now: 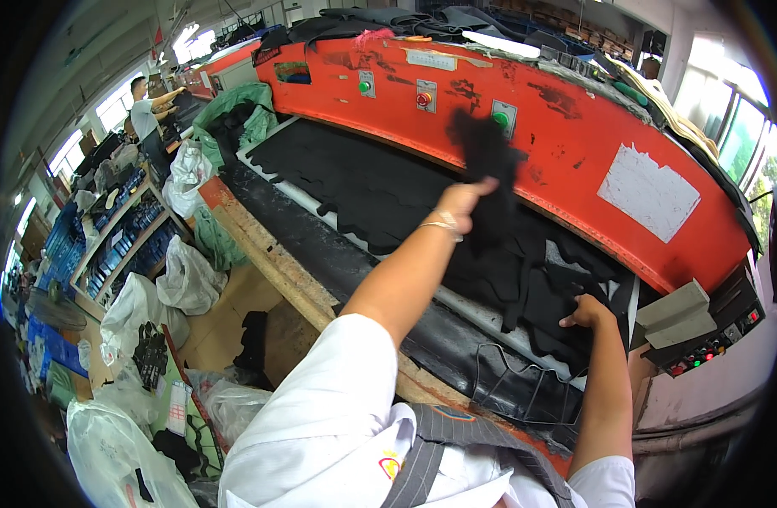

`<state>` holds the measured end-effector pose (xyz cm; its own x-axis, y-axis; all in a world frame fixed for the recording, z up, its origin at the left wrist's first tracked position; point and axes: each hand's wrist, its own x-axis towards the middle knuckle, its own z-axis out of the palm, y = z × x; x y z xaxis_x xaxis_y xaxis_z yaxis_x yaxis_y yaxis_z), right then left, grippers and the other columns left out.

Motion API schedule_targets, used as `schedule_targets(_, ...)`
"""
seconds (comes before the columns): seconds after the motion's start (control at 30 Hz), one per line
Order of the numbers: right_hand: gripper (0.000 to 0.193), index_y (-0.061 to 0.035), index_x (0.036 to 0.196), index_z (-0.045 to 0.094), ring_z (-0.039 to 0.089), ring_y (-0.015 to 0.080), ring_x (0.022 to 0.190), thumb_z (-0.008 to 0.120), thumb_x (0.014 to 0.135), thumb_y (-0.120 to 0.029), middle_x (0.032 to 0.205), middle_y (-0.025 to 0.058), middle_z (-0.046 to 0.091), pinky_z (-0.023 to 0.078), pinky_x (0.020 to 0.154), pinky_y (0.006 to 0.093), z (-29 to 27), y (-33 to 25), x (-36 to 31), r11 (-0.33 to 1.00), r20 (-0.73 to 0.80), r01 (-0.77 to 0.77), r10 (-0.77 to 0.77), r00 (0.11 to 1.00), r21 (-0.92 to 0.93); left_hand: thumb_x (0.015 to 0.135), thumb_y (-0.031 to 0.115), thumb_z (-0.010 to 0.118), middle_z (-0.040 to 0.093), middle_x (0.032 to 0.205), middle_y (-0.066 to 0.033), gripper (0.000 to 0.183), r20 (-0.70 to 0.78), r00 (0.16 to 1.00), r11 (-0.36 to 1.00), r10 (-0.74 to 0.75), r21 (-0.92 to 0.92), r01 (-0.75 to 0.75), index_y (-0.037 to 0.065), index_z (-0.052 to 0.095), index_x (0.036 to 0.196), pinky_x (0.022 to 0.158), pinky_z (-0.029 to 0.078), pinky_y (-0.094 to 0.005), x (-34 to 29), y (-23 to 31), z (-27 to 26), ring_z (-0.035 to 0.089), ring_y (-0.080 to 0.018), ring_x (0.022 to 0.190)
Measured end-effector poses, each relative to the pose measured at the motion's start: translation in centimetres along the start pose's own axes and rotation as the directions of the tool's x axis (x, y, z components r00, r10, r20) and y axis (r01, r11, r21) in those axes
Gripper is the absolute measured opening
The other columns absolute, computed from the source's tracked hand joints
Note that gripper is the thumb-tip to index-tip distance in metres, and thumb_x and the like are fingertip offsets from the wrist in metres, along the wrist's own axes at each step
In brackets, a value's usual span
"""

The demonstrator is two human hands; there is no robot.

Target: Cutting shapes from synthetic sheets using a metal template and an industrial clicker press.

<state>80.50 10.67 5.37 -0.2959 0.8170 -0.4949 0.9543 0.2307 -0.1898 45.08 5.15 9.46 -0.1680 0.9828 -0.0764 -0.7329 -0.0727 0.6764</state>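
Black cloth (483, 151), long axis roughly upright.

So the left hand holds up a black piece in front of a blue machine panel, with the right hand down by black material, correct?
Not quite: the head view shows a red machine panel, not blue. The left hand does hold up a black piece, with the right hand down by black material.

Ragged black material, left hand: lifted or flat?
Lifted, at least partly: the left hand holds the material up before the long red panel.
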Motion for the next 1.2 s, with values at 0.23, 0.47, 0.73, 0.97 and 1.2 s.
schedule_targets(0.23, 0.066, 0.0065, 0.120, 0.057, 0.061, 0.0251, 0.108, 0.085, 0.062, -0.010, 0.113, 0.0163, 0.066, 0.045, 0.095, 0.0334, 0.4, 0.3, -2.4, 0.860, -0.145, 0.187, -0.133, 0.980, 0.476, 0.084, 0.024, 0.072, 0.069, 0.107, -0.0115, 0.033, -0.233, 0.965, 0.980, 0.118, -0.131, -0.152, 0.002, 0.067, 0.107, 0.095, 0.049, -0.0426, -7.3, 11.3, -17.5, 0.065, -0.0281, 0.099)
schedule_targets(0.47, 0.052, 0.0030, 0.127, 0.052, 0.059, 0.0263, 0.108, 0.073, 0.079, -0.004, 0.121, 0.0132, 0.059, 0.048, 0.095, 0.0385, 6.2, 15.3, -11.9, -0.004, -0.711, 0.813, 0.483, 0.511, 0.582, 0.080, 0.013, 0.073, 0.068, 0.105, -0.0114, 0.029, -0.336, 0.939, 0.986, 0.073, 0.164, -0.019, -0.001, 0.066, 0.105, 0.090, 0.051, -0.0390, -9.0, 18.5, -24.9, 0.065, -0.0255, 0.097)
schedule_targets(0.73, 0.056, 0.0033, 0.133, 0.046, 0.054, 0.0248, 0.116, 0.067, 0.081, -0.003, 0.128, 0.0120, 0.055, 0.039, 0.104, 0.0371, 1.4, -3.3, -19.0, 0.266, -0.830, 0.801, 0.339, 0.443, 0.537, 0.076, 0.008, 0.075, 0.064, 0.111, -0.0115, 0.049, 0.009, 0.957, 0.781, -0.290, 0.581, 0.231, -0.008, 0.055, 0.118, 0.092, 0.048, -0.0332, -4.0, 24.3, -26.2, 0.062, -0.0206, 0.102)
schedule_targets(0.97, 0.056, -0.0050, 0.124, 0.053, 0.055, 0.0325, 0.113, 0.076, 0.075, -0.014, 0.116, 0.0151, 0.057, 0.044, 0.096, 0.0400, -1.5, -37.9, -8.8, 0.548, -0.078, 0.823, -0.823, 0.563, 0.153, 0.067, 0.014, 0.081, 0.059, 0.124, -0.0180, 0.078, 0.099, 0.827, -0.005, -0.553, 0.993, -0.122, -0.013, 0.044, 0.130, 0.097, 0.045, -0.0296, 0.4, 25.3, -23.5, 0.059, -0.0233, 0.108)
schedule_targets(1.2, 0.046, -0.0039, 0.118, 0.053, 0.058, 0.0347, 0.108, 0.073, 0.078, -0.017, 0.115, 0.0161, 0.058, 0.047, 0.090, 0.0435, 2.5, -51.2, -3.8, 0.671, -0.014, 0.731, -0.738, 0.675, -0.124, 0.070, 0.010, 0.072, 0.067, 0.093, -0.0082, 0.043, -0.016, 0.740, -0.244, -0.672, 0.949, -0.201, -0.007, 0.058, 0.106, 0.073, 0.049, -0.0282, -3.0, 26.4, -23.7, 0.059, -0.0127, 0.083)
